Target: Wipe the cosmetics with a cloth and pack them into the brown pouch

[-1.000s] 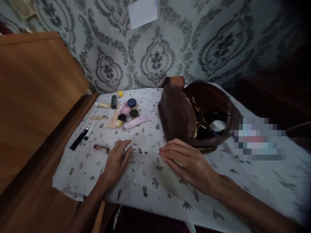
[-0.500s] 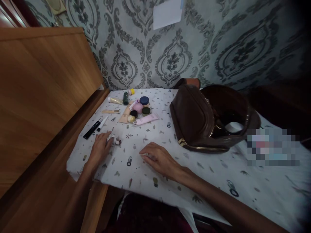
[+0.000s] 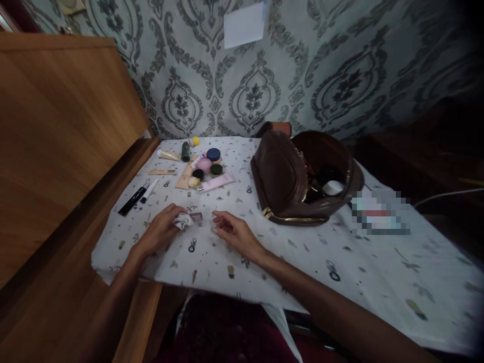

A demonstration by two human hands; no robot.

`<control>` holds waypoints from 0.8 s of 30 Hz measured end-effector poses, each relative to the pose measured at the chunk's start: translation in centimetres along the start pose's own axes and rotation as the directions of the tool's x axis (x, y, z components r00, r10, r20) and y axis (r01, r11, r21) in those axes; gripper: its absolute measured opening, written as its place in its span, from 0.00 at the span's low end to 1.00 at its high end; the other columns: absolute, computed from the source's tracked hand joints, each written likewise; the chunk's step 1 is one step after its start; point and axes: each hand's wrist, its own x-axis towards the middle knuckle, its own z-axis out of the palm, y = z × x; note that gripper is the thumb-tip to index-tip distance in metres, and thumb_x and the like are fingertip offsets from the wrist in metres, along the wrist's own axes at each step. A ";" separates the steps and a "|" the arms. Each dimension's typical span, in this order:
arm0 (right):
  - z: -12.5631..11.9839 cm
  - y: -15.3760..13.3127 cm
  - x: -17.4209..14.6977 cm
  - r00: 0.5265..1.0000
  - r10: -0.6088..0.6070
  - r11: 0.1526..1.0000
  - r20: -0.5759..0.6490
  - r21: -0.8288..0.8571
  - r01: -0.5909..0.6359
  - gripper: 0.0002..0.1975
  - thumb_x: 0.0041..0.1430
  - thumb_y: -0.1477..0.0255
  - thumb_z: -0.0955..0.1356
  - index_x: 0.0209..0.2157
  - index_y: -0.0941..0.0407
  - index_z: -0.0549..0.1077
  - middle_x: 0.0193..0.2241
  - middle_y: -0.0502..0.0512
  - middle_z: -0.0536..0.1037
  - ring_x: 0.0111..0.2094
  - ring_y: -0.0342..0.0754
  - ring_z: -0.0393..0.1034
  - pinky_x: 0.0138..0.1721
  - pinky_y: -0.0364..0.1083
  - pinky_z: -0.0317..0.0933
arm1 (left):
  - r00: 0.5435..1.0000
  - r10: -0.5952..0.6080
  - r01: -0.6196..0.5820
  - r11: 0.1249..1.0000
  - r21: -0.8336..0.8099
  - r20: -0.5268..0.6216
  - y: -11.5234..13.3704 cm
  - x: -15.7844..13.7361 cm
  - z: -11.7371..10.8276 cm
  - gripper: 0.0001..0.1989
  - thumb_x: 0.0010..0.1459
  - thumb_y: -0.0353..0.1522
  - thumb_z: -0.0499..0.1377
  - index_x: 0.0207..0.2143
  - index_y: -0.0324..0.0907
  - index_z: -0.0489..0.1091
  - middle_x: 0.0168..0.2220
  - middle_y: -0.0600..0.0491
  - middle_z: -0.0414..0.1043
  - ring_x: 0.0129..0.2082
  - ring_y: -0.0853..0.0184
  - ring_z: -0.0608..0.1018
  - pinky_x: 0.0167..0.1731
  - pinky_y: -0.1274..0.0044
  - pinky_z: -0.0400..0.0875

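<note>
My left hand (image 3: 166, 225) is closed around a crumpled white tissue (image 3: 183, 221). Just past the tissue is a small mauve rectangular item (image 3: 195, 217); whether my fingers grip it too I cannot tell. Facing it from the right is my right hand (image 3: 235, 233), thumb and fingers apart with nothing between them. Beyond my hands lies a group of cosmetics: a pink tube (image 3: 217, 182), a blue-lidded jar (image 3: 214, 154), a pink round container (image 3: 204, 165) and a dark green-lidded jar (image 3: 216, 170).
An open brown leather bag (image 3: 278, 171) stands on the right of the patterned white tablecloth (image 3: 280, 267). Farther left lie a black tube (image 3: 132, 200), a cream tube (image 3: 169, 155) and a dark green bottle (image 3: 185, 151). A wooden panel (image 3: 68, 126) borders the table's left side.
My left hand has moved right with the tissue, now more visible. The right hand's fingers have spread, and it sits closer to the mauve item. The view has shifted slightly right.
</note>
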 end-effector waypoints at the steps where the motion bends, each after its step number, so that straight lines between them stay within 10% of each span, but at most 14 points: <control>1: -0.2 0.3 0.2 1.000 0.014 0.999 -0.012 0.050 -0.014 0.24 0.57 0.69 0.71 0.54 0.59 0.69 0.44 0.60 0.77 0.39 0.46 0.73 0.39 0.46 0.69 | 0.999 0.034 -0.034 0.999 -0.025 0.003 0.9 0.5 0.4 0.13 0.60 0.28 0.53 0.47 0.43 0.69 0.41 0.51 0.68 0.43 0.63 0.73 0.44 0.74 0.66; 11: -1.8 3.1 1.7 0.975 -0.049 0.999 -0.217 0.012 0.053 0.10 0.50 0.73 0.71 0.37 0.56 0.76 0.28 0.49 0.76 0.29 0.44 0.67 0.32 0.42 0.62 | 0.994 0.112 -0.112 0.981 -0.156 -0.007 2.8 4.3 4.4 0.26 0.59 0.28 0.54 0.60 0.43 0.56 0.49 0.47 0.71 0.48 0.59 0.73 0.48 0.70 0.67; 16: -1.7 2.4 1.5 0.968 -0.054 0.997 -0.246 -0.062 0.040 0.08 0.49 0.74 0.71 0.34 0.56 0.74 0.21 0.44 0.69 0.23 0.40 0.61 0.27 0.40 0.56 | 0.966 -0.025 -0.006 0.993 -0.120 -0.257 3.0 4.2 5.1 0.07 0.58 0.29 0.53 0.40 0.43 0.65 0.31 0.56 0.71 0.31 0.64 0.73 0.34 0.74 0.67; 24: -1.6 2.0 1.4 0.970 -0.075 0.995 -0.232 -0.075 0.059 0.04 0.45 0.75 0.67 0.25 0.56 0.66 0.19 0.43 0.64 0.23 0.40 0.56 0.26 0.40 0.52 | 0.843 0.375 -0.395 0.918 0.028 -0.385 6.0 4.2 6.9 0.12 0.59 0.22 0.51 0.42 0.41 0.70 0.43 0.48 0.74 0.45 0.62 0.75 0.46 0.70 0.72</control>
